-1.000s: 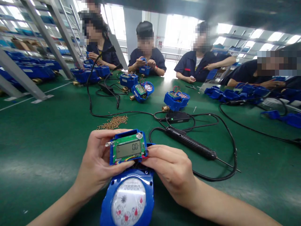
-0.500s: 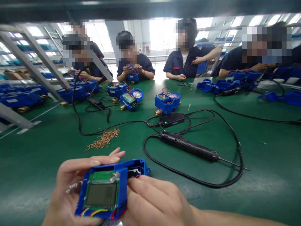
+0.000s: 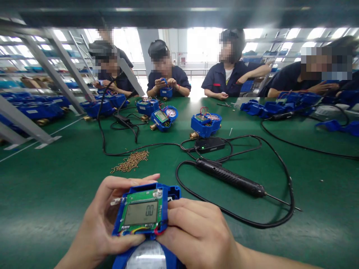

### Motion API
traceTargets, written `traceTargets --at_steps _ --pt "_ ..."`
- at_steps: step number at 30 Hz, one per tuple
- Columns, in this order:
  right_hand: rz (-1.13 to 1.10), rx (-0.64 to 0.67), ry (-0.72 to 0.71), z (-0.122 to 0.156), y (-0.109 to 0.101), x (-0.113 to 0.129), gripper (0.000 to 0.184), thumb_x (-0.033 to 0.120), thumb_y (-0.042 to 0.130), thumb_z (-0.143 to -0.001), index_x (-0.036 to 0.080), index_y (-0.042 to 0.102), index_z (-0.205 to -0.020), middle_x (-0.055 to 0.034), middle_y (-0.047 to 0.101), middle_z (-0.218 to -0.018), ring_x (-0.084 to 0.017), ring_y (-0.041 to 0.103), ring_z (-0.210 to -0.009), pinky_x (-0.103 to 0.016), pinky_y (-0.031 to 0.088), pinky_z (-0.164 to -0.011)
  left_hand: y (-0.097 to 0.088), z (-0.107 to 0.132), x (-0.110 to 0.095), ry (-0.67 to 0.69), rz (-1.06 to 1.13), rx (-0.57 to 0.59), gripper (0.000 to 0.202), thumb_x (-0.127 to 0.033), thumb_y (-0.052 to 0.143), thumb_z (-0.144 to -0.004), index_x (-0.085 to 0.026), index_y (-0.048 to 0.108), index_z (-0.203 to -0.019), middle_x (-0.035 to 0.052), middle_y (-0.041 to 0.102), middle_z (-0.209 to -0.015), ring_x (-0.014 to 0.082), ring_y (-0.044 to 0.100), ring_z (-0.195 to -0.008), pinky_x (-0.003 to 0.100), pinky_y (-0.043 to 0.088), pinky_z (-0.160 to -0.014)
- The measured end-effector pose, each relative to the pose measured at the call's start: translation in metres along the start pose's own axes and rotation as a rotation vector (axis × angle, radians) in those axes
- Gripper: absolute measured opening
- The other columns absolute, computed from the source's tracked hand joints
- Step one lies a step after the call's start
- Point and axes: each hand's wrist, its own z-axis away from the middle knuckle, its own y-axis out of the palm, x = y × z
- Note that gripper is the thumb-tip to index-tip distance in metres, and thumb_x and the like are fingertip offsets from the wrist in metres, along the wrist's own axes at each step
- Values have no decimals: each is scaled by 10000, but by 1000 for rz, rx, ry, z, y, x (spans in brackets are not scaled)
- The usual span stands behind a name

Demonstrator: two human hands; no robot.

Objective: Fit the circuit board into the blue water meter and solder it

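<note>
"Co-workers (image 3: 169, 80) line the far side of the green tabletop (image 3: 56, 186). Why hold the blue meter (image 3: 140, 215) up close like that?"

"Likely for steadiness: the left hand (image 3: 97, 220) grips it, face up, while the right hand's (image 3: 199, 231) fingers bend against its right side. Whether they pinch anything, I can't tell."

"And its look?"

"Uncovered: green board (image 3: 140, 195), grey display (image 3: 137, 216) showing zeros, coloured wires (image 3: 143, 229) along the lower edge."

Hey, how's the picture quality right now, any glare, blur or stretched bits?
Head view: back windows blown out to white; head view: pale glare on the green table and the clear meter cover; head view: overhead beam hazy and soft, co-worker at far right stretched sideways; head view: display sharp enough to read.
</note>
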Motion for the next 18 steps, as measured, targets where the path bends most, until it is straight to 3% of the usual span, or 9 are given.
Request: traceTargets --at_steps 6,11,15,18 --pt "-37 1 47 -2 -4 0 279 183 498 -985 175 714 -808 -49 691 -736 -147 675 -728 -248 582 -698 2 -2 -4 -52 28 33 630 -284 936 -558 -330 557 -1060 48 690 -1294 367 505 -1362 478 520 -1035" --pt "-77 -50 41 2 0 0 297 205 482 -993 170 714 -810 -55 710 -753 -154 681 -738 -269 559 -668 3 -3 -4 -51 71 50 630 -267 929 -538 -292 559 -1047 92 699 -1282 377 555 -1311 498 513 -1035" --pt "-80 -121 60 5 4 1 288 175 485 -992 170 712 -815 -31 739 -806 -155 692 -829 -320 492 -717 5 -7 -3 -72 66 88 615 -271 920 -549 -295 549 -1038 75 672 -1331 336 591 -1272 440 501 -1031" --pt "-49 -88 182 1 0 2 197 105 614 -917 229 734 -822 38 744 -776 -153 662 -869 -349 423 -766 5 -10 -2 -99 20 96 572 -309 891 -592 -285 544 -1046 60 693 -1257 292 670 -1111 375 550 -900"
